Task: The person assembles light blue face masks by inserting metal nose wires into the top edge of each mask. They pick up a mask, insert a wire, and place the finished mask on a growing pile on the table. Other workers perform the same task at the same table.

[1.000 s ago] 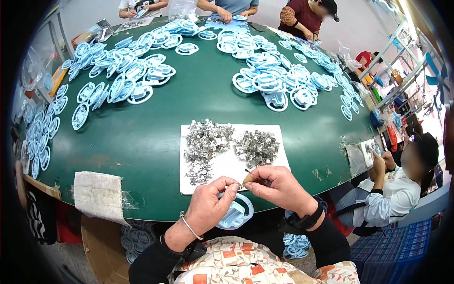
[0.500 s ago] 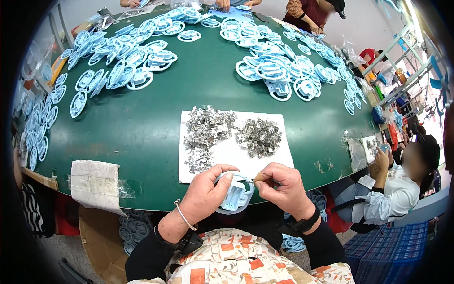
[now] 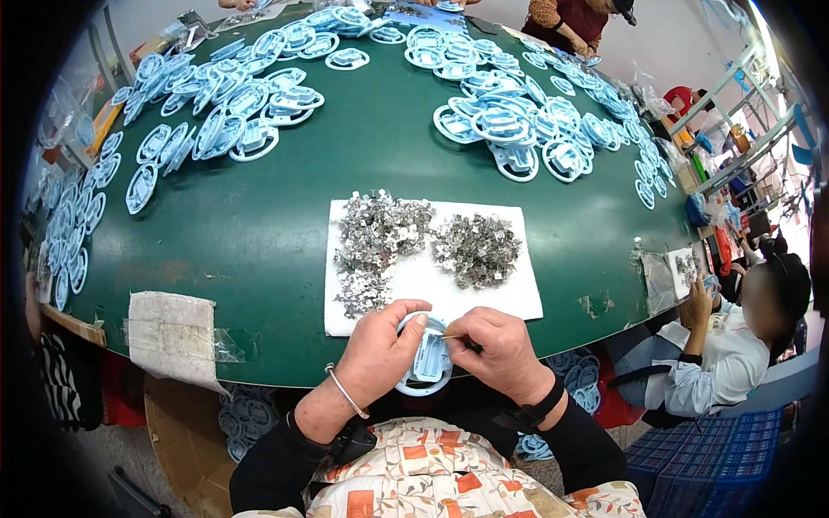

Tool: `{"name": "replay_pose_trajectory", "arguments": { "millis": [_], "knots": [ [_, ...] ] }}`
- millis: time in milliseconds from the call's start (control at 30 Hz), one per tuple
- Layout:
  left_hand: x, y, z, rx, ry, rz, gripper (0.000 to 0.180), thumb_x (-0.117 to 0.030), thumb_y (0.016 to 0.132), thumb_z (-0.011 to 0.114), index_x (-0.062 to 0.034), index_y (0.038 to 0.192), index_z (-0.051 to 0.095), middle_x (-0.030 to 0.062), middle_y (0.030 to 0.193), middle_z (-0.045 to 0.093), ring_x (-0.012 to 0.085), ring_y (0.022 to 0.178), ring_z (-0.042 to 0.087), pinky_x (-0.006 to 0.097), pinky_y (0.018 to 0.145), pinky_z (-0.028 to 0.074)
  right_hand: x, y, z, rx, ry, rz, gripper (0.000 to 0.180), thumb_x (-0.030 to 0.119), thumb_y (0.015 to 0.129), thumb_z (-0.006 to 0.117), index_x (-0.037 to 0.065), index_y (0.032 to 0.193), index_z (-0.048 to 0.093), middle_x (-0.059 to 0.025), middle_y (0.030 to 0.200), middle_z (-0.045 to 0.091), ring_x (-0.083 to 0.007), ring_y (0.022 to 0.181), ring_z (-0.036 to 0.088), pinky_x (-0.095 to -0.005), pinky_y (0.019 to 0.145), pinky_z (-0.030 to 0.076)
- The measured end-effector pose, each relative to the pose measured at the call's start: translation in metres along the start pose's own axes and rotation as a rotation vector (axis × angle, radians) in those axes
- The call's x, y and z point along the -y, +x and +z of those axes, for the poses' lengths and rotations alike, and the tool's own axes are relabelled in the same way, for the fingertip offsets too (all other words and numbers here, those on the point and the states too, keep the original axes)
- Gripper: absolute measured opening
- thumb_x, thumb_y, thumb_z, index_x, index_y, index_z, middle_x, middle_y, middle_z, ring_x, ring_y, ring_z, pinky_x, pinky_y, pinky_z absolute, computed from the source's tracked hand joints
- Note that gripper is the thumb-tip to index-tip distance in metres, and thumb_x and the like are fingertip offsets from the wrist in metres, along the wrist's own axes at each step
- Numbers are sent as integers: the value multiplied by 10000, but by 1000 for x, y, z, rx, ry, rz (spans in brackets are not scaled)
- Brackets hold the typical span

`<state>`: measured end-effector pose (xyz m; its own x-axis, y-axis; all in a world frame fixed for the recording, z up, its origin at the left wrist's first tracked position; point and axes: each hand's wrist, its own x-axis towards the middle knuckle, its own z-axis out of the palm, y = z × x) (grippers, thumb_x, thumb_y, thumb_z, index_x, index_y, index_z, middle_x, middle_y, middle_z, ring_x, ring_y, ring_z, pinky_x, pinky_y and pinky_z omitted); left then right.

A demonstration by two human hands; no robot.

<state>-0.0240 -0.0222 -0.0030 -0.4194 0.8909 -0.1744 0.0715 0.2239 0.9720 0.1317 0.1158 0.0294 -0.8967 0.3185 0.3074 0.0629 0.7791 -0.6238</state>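
My left hand (image 3: 377, 345) grips a light-blue plastic ring-shaped part (image 3: 425, 376) by its left rim, the thumb on top. The part has a moulded block in its middle and is held at the table's near edge. At the ring's right side, my right hand (image 3: 494, 347) is closed in a pinch. A small thin metal piece (image 3: 451, 337) shows at its fingertips, against the part. Just beyond my hands, a white foam sheet (image 3: 406, 306) bears two heaps of small metal pieces, a larger left heap (image 3: 376, 242) and a right heap (image 3: 477, 250).
Piles of similar blue parts lie at far left (image 3: 246, 104) and far right (image 3: 505, 121) on the green table (image 3: 259, 233). A white cloth pad (image 3: 173, 337) is taped at the near left edge. A co-worker (image 3: 725, 337) sits at right; others work across the table.
My right hand has moved slightly left and inward over the ring, from its outer right edge toward the middle block. My left hand still holds the part in nearly the same place.
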Motion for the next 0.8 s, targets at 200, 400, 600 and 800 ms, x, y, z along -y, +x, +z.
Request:
{"name": "replay_pose_trajectory", "arguments": {
  "millis": [200,400,600,800],
  "knots": [
    [-17,-2,-2,48,65,-108,340,-169,981,664,14,1267,652,66,923,716,52,743,605,243,640,511,3,0,-2,31,-24,28,167,22,760,751,69,883,647,-60,763,634,-243,684,656,-353,595,529],
    [-10,-3,1,8,55,-79,364,-159,961,677,21,1276,647,80,943,725,70,761,640,252,653,526,7,-5,2,15,-42,49,174,18,780,738,57,925,650,-73,787,632,-257,684,655,-364,593,532],
    [-9,-3,-2,11,38,-44,350,-156,1014,542,31,1292,642,82,968,720,89,795,633,277,713,530,12,-8,2,11,-19,6,229,8,829,710,53,1052,680,-72,801,624,-273,687,652,-367,611,544],
    [-4,-4,1,-30,29,9,356,-99,1019,457,37,1288,646,58,876,697,68,711,581,260,662,498,7,-15,-7,2,-64,43,383,12,885,675,64,1264,664,-74,758,621,-283,651,647,-363,618,561]
  ]
}}
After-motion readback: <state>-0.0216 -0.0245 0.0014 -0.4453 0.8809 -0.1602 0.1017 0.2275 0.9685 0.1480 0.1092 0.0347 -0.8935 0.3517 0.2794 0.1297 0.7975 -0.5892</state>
